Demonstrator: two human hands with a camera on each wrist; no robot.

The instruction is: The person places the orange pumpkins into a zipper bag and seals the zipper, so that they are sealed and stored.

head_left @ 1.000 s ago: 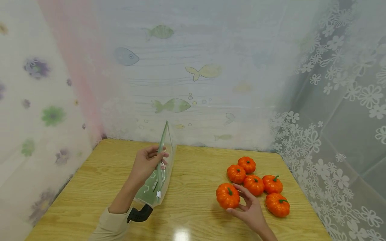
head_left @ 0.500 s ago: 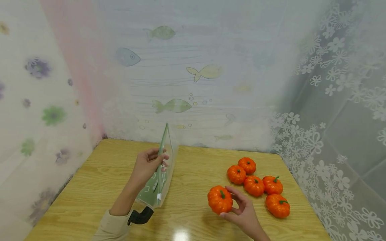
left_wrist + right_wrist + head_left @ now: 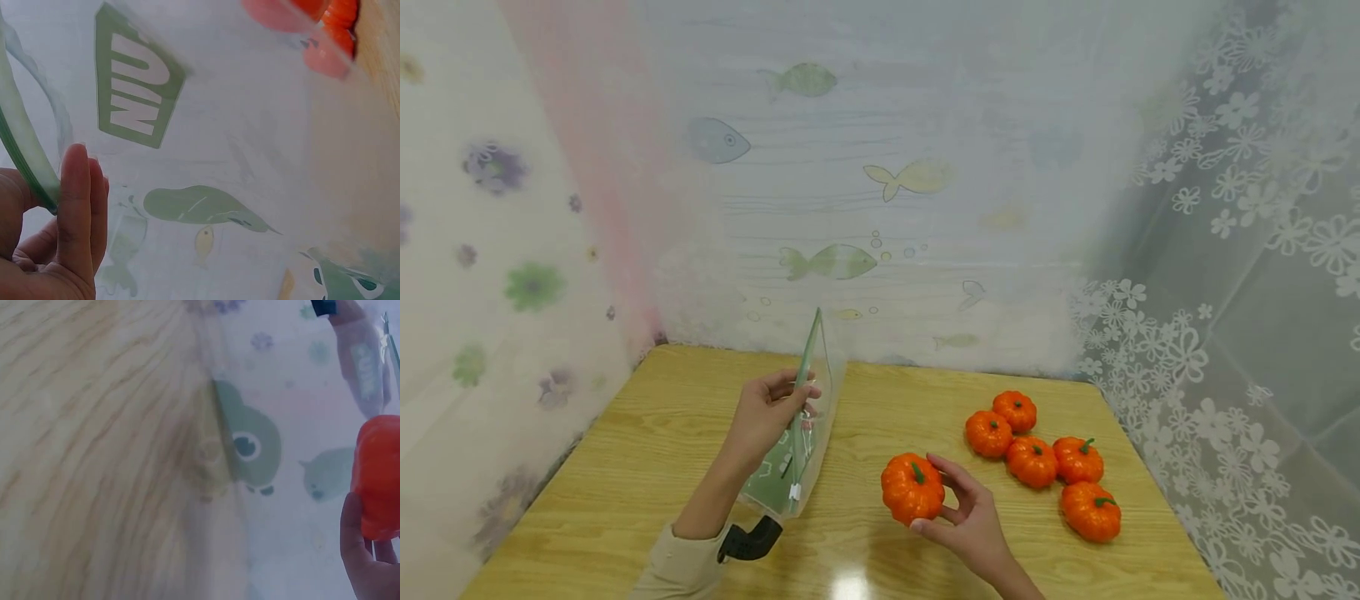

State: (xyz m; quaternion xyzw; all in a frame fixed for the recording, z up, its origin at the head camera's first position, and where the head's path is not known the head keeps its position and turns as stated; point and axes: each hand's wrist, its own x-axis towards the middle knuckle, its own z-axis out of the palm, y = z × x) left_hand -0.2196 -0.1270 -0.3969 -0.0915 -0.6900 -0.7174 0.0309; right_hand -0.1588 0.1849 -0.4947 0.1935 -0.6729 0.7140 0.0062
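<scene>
A clear zip bag (image 3: 817, 433) with green print and a green zip edge stands upright left of the table's middle. My left hand (image 3: 767, 417) pinches its zip edge between thumb and fingers; in the left wrist view the fingers (image 3: 76, 206) lie against the green strip. To the right of the bag, my right hand (image 3: 970, 518) grips a small orange pumpkin (image 3: 912, 490) with a green stem, held above the table and apart from the bag. The right wrist view shows the pumpkin (image 3: 379, 478) at its right edge, with the bag's printed side (image 3: 256, 444) behind.
Several more orange pumpkins (image 3: 1032, 462) lie grouped on the right side of the wooden table (image 3: 880, 417). A patterned curtain (image 3: 895, 325) hangs along the back edge, with others at both sides. A black device (image 3: 749, 540) sits at the left wrist.
My right hand has carried the pumpkin leftward, away from the grouped pumpkins and closer to the bag. The left hand and the bag have hardly moved.
</scene>
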